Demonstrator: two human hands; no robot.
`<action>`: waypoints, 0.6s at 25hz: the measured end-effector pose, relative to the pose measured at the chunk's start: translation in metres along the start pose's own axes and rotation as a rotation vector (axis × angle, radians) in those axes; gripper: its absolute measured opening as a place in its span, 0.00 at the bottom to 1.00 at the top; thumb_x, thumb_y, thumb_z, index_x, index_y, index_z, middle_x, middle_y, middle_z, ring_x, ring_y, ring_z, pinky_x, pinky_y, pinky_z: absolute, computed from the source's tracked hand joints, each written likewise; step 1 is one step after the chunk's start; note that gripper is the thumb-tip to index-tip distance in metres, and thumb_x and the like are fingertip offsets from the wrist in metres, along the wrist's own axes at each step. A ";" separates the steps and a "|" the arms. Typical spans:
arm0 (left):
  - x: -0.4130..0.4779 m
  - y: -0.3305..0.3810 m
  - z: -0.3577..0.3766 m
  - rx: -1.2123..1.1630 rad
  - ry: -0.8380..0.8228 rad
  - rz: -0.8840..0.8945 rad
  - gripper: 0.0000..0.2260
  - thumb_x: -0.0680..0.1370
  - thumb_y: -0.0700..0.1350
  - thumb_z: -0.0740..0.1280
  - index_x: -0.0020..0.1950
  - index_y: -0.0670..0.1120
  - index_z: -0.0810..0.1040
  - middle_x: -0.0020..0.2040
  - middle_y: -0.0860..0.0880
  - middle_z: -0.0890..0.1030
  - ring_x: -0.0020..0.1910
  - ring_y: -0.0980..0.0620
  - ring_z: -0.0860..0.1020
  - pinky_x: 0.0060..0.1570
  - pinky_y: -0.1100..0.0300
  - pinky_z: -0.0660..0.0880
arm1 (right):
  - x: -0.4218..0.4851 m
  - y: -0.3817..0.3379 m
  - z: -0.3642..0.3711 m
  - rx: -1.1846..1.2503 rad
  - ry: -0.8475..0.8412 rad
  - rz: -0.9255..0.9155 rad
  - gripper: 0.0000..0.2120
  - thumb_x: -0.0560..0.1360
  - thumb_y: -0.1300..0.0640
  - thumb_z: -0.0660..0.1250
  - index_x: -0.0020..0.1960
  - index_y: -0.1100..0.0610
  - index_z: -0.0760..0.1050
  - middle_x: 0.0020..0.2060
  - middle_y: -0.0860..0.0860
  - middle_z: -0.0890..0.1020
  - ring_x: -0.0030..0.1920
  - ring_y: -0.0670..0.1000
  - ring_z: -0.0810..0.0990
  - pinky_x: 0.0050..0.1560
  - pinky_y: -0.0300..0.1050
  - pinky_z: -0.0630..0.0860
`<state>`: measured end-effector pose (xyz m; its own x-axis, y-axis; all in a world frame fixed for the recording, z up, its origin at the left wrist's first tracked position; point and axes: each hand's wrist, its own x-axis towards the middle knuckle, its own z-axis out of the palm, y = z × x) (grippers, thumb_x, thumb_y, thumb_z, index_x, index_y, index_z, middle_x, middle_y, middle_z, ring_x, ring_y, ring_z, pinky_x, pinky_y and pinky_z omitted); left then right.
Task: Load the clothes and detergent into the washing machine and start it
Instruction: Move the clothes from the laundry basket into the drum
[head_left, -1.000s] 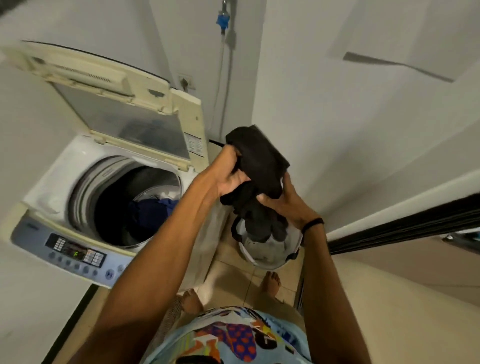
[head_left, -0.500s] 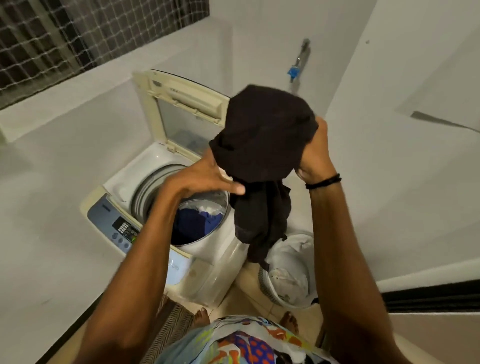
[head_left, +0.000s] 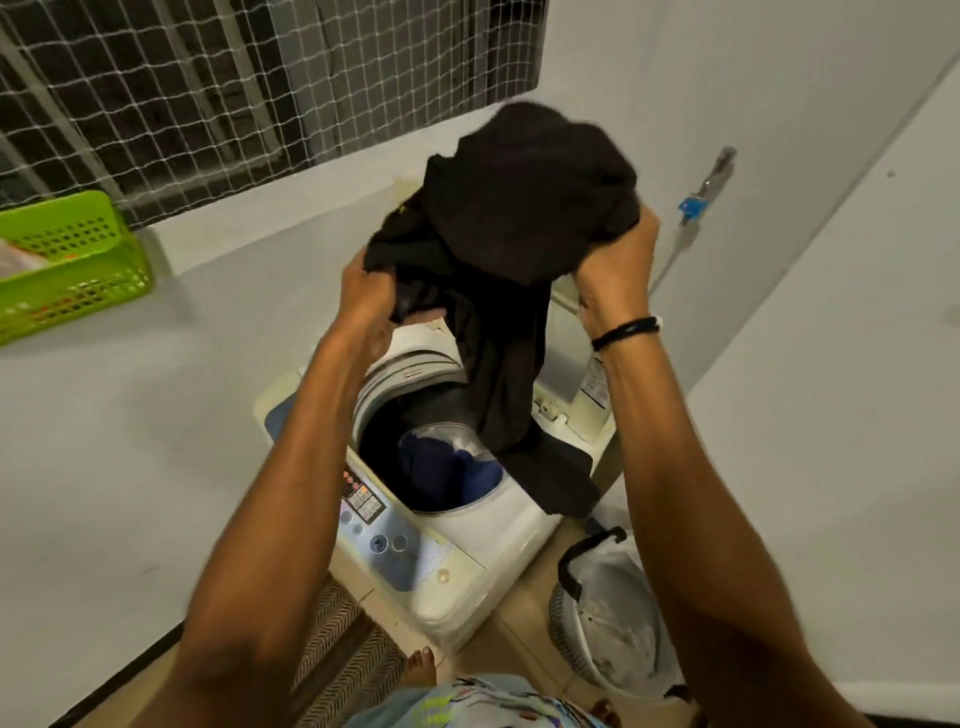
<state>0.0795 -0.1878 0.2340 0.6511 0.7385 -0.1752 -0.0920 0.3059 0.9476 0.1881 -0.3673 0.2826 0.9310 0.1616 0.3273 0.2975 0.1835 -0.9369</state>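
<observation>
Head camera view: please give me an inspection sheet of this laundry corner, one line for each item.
Surface: tiled floor, striped mat before the machine.
Job's things: top-load washing machine, lid open; blue clothes in the drum; black garment held above it, its lower end draped over the drum rim; detergent not seen.
Clutter: green basket on the ledge; white laundry basket on the floor.
Grippers: left hand and right hand both grip the garment.
Cables: nothing seen.
Surroundings: netted window, white walls, tap.
</observation>
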 end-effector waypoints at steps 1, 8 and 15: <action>0.006 0.007 -0.006 -0.036 -0.012 -0.001 0.11 0.83 0.46 0.62 0.64 0.47 0.78 0.57 0.44 0.84 0.48 0.41 0.85 0.40 0.41 0.82 | -0.004 0.018 0.007 -0.127 -0.019 0.006 0.09 0.71 0.63 0.69 0.45 0.50 0.74 0.40 0.47 0.80 0.40 0.44 0.75 0.42 0.43 0.74; 0.023 -0.015 -0.027 -0.017 -0.029 -0.078 0.08 0.83 0.45 0.62 0.60 0.48 0.78 0.55 0.43 0.83 0.52 0.40 0.83 0.43 0.38 0.82 | -0.022 0.122 0.048 -0.027 -0.041 0.543 0.12 0.73 0.61 0.70 0.56 0.54 0.78 0.49 0.51 0.84 0.53 0.53 0.82 0.52 0.51 0.81; -0.046 -0.183 -0.044 0.457 -0.292 -0.596 0.52 0.66 0.48 0.82 0.79 0.50 0.50 0.71 0.52 0.69 0.67 0.49 0.72 0.63 0.55 0.72 | -0.021 0.126 0.045 0.511 0.132 0.896 0.17 0.75 0.77 0.55 0.37 0.59 0.71 0.31 0.54 0.71 0.26 0.47 0.72 0.24 0.37 0.74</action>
<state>0.0331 -0.2515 0.0574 0.6698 0.3226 -0.6688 0.6091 0.2765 0.7433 0.1967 -0.3043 0.1636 0.7917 0.3391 -0.5081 -0.6109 0.4424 -0.6566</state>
